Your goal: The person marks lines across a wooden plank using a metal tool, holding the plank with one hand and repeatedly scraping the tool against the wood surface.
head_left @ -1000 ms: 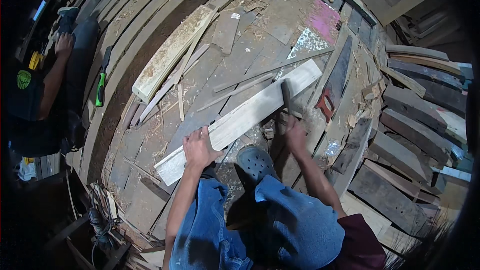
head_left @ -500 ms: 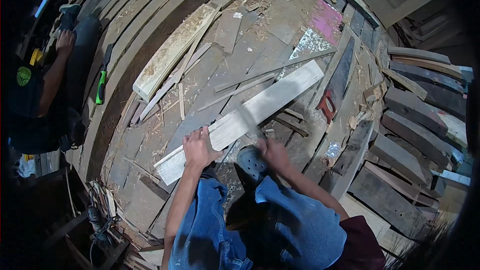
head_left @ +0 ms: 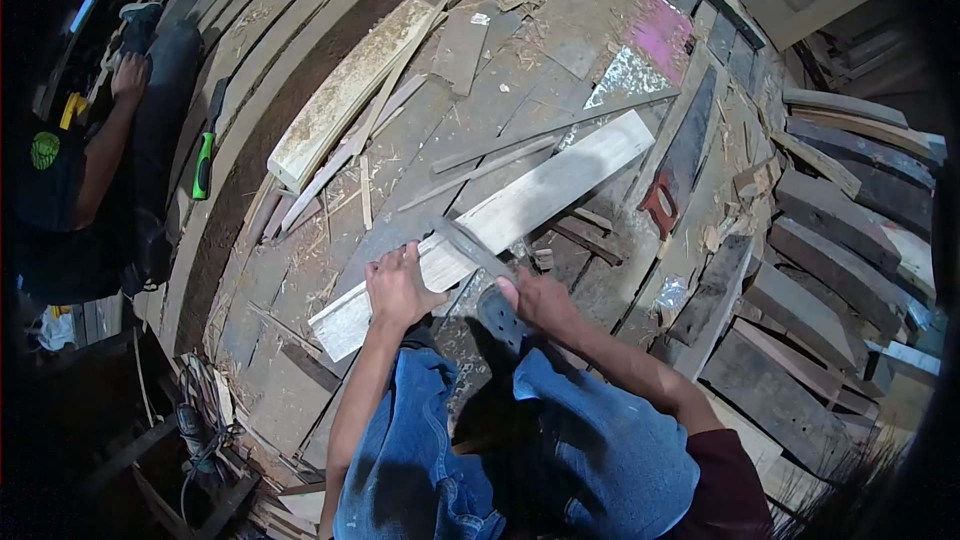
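A pale wooden board (head_left: 555, 180) lies diagonally in front of my foot in a grey perforated clog (head_left: 495, 312). My left hand (head_left: 398, 285) grips the board near its lower left end, thumb along the near edge. My right hand (head_left: 535, 295) is closed on a long flat grey tool (head_left: 468, 245), perhaps a file or blade, lying across the board just right of my left hand. A handsaw with an orange handle (head_left: 661, 205) lies to the right of the board.
Stacked timber offcuts (head_left: 820, 270) line the right. A thick pale beam (head_left: 350, 90), strips and shavings lie beyond the board. A green-handled tool (head_left: 205, 160) rests on slats at left, beside another person's arm (head_left: 115, 130). Cables and a power tool (head_left: 195, 440) sit lower left.
My right hand has moved leftward with the flat tool, which went from the board's right part to lie across it beside my left hand. My left hand keeps its grip.
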`<state>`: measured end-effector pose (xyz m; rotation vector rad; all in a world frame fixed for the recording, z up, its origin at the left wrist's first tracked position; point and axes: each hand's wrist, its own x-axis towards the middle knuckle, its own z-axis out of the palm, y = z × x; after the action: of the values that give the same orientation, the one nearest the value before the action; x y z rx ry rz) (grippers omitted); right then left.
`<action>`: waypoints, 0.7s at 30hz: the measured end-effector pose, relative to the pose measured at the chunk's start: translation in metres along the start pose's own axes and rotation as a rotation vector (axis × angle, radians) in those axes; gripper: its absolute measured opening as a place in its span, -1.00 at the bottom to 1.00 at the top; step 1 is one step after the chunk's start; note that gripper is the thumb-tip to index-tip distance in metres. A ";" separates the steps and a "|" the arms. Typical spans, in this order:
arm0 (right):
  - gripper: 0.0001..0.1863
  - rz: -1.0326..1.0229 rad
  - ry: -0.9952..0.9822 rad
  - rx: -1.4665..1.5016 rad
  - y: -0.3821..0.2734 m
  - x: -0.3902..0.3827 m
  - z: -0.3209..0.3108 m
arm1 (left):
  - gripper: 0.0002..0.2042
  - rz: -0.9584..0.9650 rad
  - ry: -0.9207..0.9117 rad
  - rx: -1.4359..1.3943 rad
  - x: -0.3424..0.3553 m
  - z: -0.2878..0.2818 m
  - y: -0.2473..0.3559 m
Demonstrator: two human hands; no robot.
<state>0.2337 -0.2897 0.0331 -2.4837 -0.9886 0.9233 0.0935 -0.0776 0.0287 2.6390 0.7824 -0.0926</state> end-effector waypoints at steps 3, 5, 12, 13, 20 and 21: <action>-0.43 0.104 0.067 -0.132 0.039 0.024 -0.022 | -0.13 -0.019 -0.090 0.021 0.003 -0.004 0.003; -0.43 0.245 0.310 -0.044 0.085 0.037 -0.064 | -0.14 -0.004 -0.044 0.010 0.003 -0.003 0.006; -0.47 0.224 0.264 0.050 0.039 0.025 0.002 | -0.12 -0.012 -0.064 -0.002 0.008 -0.005 0.009; -0.46 0.082 0.094 -0.002 0.009 0.012 0.022 | -0.12 -0.043 -0.082 0.002 0.004 -0.007 0.002; -0.42 0.343 0.413 -0.190 0.146 0.036 -0.090 | -0.09 -0.012 -0.062 -0.003 0.007 -0.002 0.010; -0.43 0.577 0.555 -0.093 0.177 0.036 -0.109 | -0.09 0.001 -0.052 -0.019 0.012 0.000 0.017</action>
<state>0.4145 -0.3962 0.0105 -2.9122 -0.1373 0.2666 0.1126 -0.0847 0.0326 2.6082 0.7615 -0.1521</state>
